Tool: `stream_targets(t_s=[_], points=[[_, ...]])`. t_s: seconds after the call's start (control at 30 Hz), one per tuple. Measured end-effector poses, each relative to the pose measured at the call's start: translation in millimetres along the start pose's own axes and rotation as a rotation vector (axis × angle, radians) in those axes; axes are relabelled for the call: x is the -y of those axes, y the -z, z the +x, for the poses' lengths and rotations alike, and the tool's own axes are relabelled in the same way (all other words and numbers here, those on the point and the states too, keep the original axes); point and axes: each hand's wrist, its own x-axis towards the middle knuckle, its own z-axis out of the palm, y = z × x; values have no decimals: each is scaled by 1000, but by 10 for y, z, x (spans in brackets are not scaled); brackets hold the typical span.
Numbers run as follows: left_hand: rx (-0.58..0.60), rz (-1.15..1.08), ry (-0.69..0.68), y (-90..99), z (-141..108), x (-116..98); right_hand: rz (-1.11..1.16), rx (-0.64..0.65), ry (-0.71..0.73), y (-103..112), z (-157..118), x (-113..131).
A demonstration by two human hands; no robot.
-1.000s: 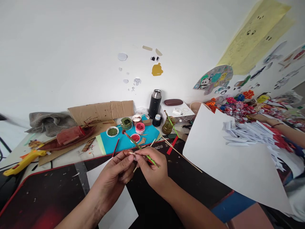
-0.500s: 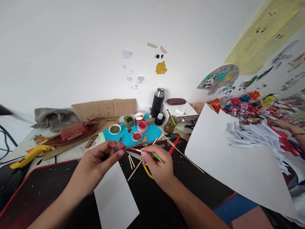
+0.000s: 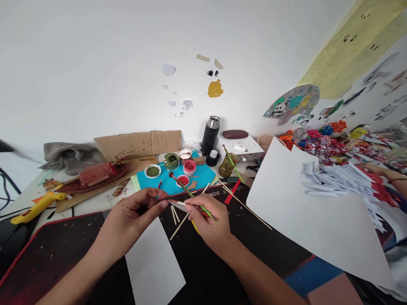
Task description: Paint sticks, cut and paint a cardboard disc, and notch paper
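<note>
My left hand (image 3: pixel 135 218) is closed, pinching a thin dark-red stick (image 3: pixel 163 198) between thumb and fingertips. My right hand (image 3: pixel 211 218) is closed around a green-handled paintbrush (image 3: pixel 191 195) with red bristles pointing up and away. The same hand also grips a pale-handled paintbrush (image 3: pixel 181 203), its reddish tip against or very close to the stick; contact is hard to make out. Under the right hand lie scissors with a yellow handle (image 3: pixel 196 227), partly hidden. Beyond the hands, open pots of red paint (image 3: pixel 183 181), pink-red paint (image 3: pixel 190 167) and green paint (image 3: pixel 153 171) stand on blue card (image 3: pixel 148 184).
Bare wooden sticks (image 3: pixel 248 207) and white paper (image 3: pixel 154 267) lie on the black mat. A red model boat (image 3: pixel 95 176) and yellow glue gun (image 3: pixel 38 207) are left. A murky jar (image 3: pixel 225 168) and black flask (image 3: pixel 210 137) stand behind. Another person's hand (image 3: pixel 380 171) is at right.
My right hand has shifted slightly left, bringing the pale brush's tip along the stick toward my left fingers. At the far right, the other person's hand has moved a little.
</note>
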Motion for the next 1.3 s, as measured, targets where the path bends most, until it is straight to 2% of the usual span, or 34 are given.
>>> stream_targets(t_s=[0.6, 0.9, 1.07, 1.2, 1.3], points=[[58, 39, 20, 39, -17, -64, -26, 27, 16, -1, -23, -34], [97, 16, 29, 16, -50, 15, 7, 27, -35, -8, -44, -29], [46, 33, 2, 17, -66, 41, 60, 18, -53, 37, -35, -9], [-60, 162, -42, 47, -46, 152, 231, -84, -161, 95, -38, 13], [-143, 240, -74, 67, -1, 258, 302, -135, -174, 132, -64, 61]])
